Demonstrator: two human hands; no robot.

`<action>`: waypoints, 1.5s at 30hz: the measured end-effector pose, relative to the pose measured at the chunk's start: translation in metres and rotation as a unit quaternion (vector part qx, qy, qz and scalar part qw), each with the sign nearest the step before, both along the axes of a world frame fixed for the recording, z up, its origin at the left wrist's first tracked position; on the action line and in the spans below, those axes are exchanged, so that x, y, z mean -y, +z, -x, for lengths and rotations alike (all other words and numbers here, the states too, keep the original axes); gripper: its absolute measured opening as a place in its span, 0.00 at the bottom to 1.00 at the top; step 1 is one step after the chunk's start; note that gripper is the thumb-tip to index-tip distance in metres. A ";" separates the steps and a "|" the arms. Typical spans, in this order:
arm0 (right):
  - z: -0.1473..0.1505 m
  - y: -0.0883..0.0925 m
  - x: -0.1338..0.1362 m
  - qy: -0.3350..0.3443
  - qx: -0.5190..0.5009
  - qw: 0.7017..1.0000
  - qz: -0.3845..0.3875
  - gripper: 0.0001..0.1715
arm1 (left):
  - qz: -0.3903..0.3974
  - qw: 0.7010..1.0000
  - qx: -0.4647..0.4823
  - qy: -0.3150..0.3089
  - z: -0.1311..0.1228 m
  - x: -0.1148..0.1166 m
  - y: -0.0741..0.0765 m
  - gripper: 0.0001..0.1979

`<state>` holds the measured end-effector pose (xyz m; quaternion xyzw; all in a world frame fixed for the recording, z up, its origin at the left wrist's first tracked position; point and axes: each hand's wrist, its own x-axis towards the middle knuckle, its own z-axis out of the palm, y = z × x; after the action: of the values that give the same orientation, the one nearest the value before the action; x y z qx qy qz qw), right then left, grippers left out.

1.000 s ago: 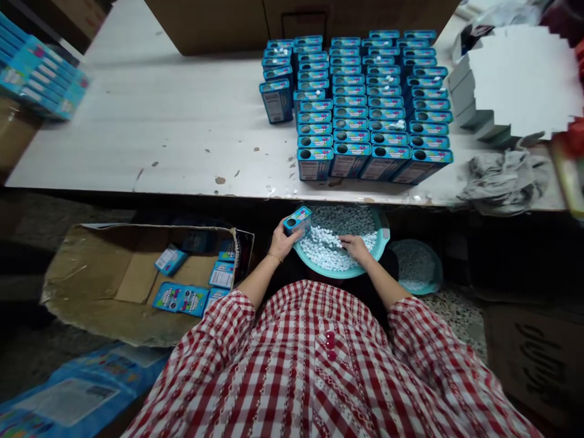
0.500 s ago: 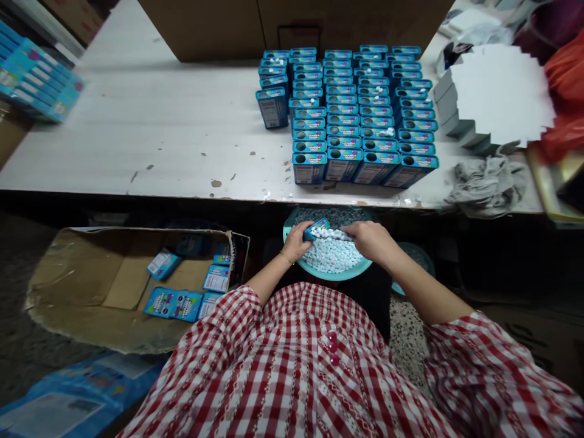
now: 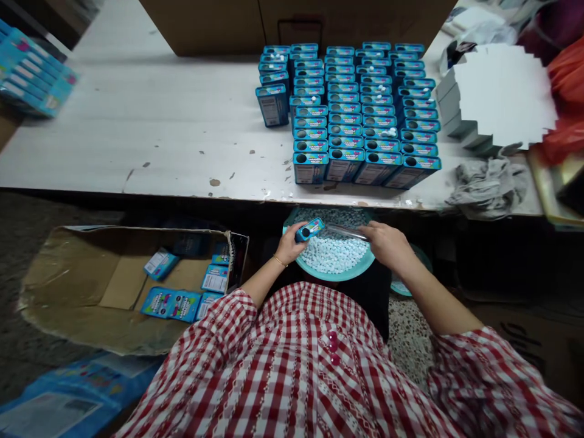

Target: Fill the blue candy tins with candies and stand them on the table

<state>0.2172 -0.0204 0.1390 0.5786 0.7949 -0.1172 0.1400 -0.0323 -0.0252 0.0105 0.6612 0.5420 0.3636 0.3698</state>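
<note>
Over the turquoise basin (image 3: pixel 351 274), my left hand (image 3: pixel 287 246) is closed round a small blue candy tin (image 3: pixel 311 229), its dark round opening facing up. My right hand (image 3: pixel 387 243) grips a shiny metal scoop (image 3: pixel 349 232) by its handle end. The scoop's tip lies close to the tin; no heap of candy shows in it now. Small white and pale-blue candies (image 3: pixel 335 255) fill the basin below both hands.
Rows of upright blue tins (image 3: pixel 345 141) stand on the white table (image 3: pixel 182 140), a few with loose candies on top. A cardboard box (image 3: pixel 123 280) with several tins is at left. White cartons (image 3: pixel 502 91) and a grey cloth (image 3: pixel 488 185) lie at right.
The candies that were heaped at the tin are gone from the scoop. My right hand has drawn back to the right, and the tin's top now shows.
</note>
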 end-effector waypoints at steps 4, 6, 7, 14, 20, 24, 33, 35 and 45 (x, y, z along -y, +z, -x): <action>-0.004 -0.090 0.010 -0.091 -0.069 0.990 0.078 0.25 | 0.010 0.998 0.029 0.048 0.011 0.004 -0.004 0.20; 0.015 -0.128 0.013 -0.104 -0.110 0.984 0.096 0.26 | 0.017 0.997 0.046 0.062 0.012 0.004 -0.006 0.21; 0.026 -0.141 0.014 -0.112 -0.132 0.980 0.098 0.27 | 0.021 0.996 0.052 0.070 0.011 0.004 -0.007 0.22; 0.039 -0.158 0.004 -0.139 -0.261 0.950 0.099 0.21 | 0.020 0.991 0.067 0.110 0.016 -0.003 0.004 0.23; -0.006 -0.109 0.003 -0.155 -0.349 0.921 0.082 0.17 | 0.008 0.992 0.048 0.116 0.018 -0.007 0.004 0.23; -0.010 -0.052 -0.002 -0.106 -0.366 0.922 0.071 0.17 | 0.010 0.998 0.013 0.062 0.002 -0.006 0.003 0.22; 0.047 0.035 -0.011 0.062 0.021 0.997 0.049 0.19 | -0.008 0.998 -0.053 -0.012 -0.014 -0.005 0.001 0.26; 0.058 0.043 -0.011 0.081 0.044 0.994 0.049 0.18 | -0.004 0.998 -0.059 -0.017 -0.014 -0.005 0.001 0.26; 0.015 0.023 -0.005 0.045 0.016 0.999 -0.003 0.22 | -0.009 1.000 0.006 0.027 -0.005 -0.002 0.001 0.22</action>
<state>0.2025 -0.0158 0.1621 0.5444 0.8183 -0.0986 0.1559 -0.0272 -0.0232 0.0119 0.6473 0.5541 0.3822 0.3575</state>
